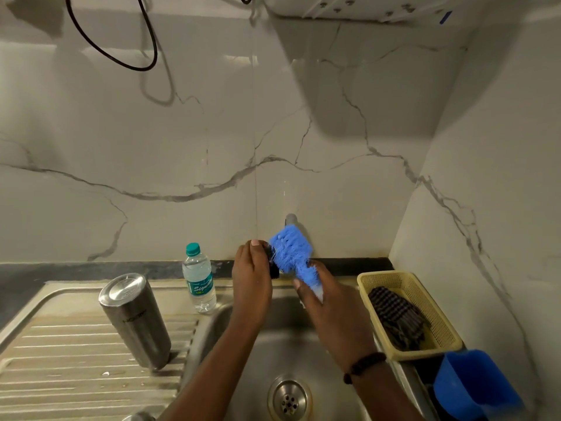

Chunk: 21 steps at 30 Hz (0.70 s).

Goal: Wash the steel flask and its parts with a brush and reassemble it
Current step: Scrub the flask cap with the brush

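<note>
The steel flask [135, 319] stands upside down on the ribbed drainboard [60, 360], left of the basin. Over the sink basin [273, 344] my left hand [252, 278] grips a small black flask part [272, 262], mostly hidden by my fingers. My right hand [324, 302] holds the handle of a blue bristle brush [291, 249]. The brush's bristles press against the black part. Both hands are raised just in front of the tap [291, 219].
A clear water bottle [198, 279] with a teal cap stands at the basin's back left edge. A yellow basket [425, 302] holding a dark checked cloth sits to the right. Below it is a blue container [473, 387]. The drain [289, 398] lies at the basin bottom.
</note>
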Motion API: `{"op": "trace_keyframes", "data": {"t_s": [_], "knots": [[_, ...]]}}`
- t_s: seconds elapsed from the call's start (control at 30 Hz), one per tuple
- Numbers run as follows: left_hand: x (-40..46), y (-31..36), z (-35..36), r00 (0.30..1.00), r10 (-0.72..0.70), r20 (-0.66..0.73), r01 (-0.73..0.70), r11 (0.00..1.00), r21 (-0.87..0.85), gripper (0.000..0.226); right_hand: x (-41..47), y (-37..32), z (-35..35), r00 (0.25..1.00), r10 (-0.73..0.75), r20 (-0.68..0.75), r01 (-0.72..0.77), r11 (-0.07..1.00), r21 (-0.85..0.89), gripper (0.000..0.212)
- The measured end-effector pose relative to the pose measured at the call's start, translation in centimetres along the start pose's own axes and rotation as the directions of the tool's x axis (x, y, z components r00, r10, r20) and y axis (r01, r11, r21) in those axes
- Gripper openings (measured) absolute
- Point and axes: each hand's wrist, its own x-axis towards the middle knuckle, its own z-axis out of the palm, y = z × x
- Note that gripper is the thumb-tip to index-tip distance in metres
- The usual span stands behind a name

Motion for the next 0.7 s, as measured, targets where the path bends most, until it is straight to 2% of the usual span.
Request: {"op": "trace_keyframes", "data": {"t_s": [0.07,0.13,0.2,0.27,0.33,0.4,0.47,0.53,0.63,0.7], "knots": [[0.4,-0.3,-0.8,0.995,-0.071,0.066,0.076,0.995,-0.071,0.045,0.7,0.4,-0.9,0.996,0.052,0.072,-0.059,0.992,0.111,0.025],[0.2,-0.5,-1.3,0.984,-0.132,0.122,0.154,0.970,-0.187,0.047,0.9,0.4,-1.6,0.999,0.045,0.015,-0.046,0.986,0.157,0.019],[-0.1,-0.4,-1.3,0.975,-0.177,0.135,0.209,0.935,-0.286,0.048,0.2,0.2,-1.4,0.999,-0.019,-0.047,0.026,0.988,0.151,0.026],[-0.3,-0.2,-1.0,0.959,-0.224,0.171,0.275,0.881,-0.385,0.048,-0.4,0.4,-0.1,0.999,-0.042,-0.017,0.044,0.991,0.123,0.033],[-0.6,0.2,-0.7,0.946,-0.251,0.207,0.318,0.844,-0.432,0.047,-0.4,1.2,1.0,0.999,0.052,0.008,-0.052,0.995,0.086,0.048],[-0.9,0.3,-0.6,0.939,-0.271,0.211,0.340,0.820,-0.461,0.047,-0.4,2.2,1.1,0.990,0.123,-0.070,-0.121,0.992,0.037,0.054],[-0.9,0.2,-0.7,0.932,-0.275,0.235,0.358,0.802,-0.478,0.045,-1.2,1.6,0.9,0.987,0.032,-0.159,-0.022,0.998,0.067,0.049],[-1.0,-0.3,-0.7,0.921,-0.281,0.271,0.382,0.792,-0.476,0.041,-1.9,0.9,1.3,0.990,-0.058,-0.127,0.066,0.996,0.059,0.052],[-1.5,-0.6,-0.5,0.902,-0.323,0.286,0.427,0.766,-0.481,0.041,-1.3,1.8,1.5,0.994,0.098,-0.048,-0.098,0.995,-0.010,0.053],[-1.8,-1.1,-0.4,0.899,-0.327,0.292,0.434,0.761,-0.482,0.048,-1.0,2.5,0.7,0.991,0.124,-0.048,-0.127,0.991,-0.047,0.048]]}}
